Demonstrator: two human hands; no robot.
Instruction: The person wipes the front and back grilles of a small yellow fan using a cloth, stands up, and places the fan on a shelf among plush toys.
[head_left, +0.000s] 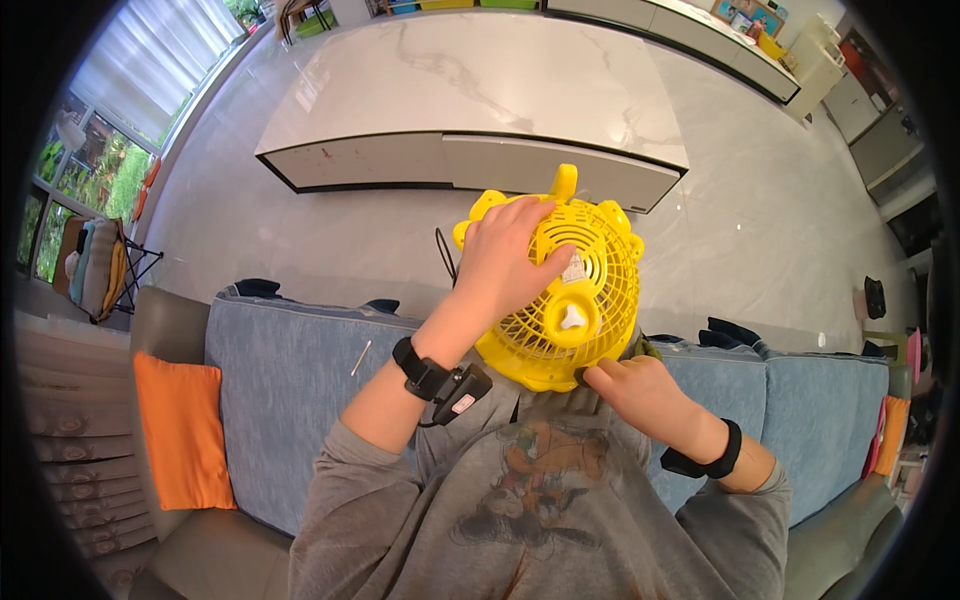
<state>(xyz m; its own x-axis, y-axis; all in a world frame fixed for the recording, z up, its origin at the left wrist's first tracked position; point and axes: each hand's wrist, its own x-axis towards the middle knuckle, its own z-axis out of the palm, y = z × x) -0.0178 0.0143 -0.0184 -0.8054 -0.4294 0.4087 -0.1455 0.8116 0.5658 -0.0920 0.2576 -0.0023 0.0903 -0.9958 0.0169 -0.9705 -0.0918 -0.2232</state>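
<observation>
Both our hands are on the small yellow plastic fan with the round ribbed grille [570, 300], held up over our lap above the blue fabric sofa [290, 400]; our left hand [505, 265] lies spread flat across the grille, our right hand [640, 390] pinches its lower rim. We'd guess it's early going; the grille looks fully on, white hub cap in place, smooth moulded plastic throughout.

A pale, glossy marble floor [760, 230] reflects daylight from tall windows [95, 150] on the left. A long white marble-topped counter [470, 100] stands ahead, and a blue-cushioned sofa [290, 400] with an orange cushion [183, 430] lies below.
</observation>
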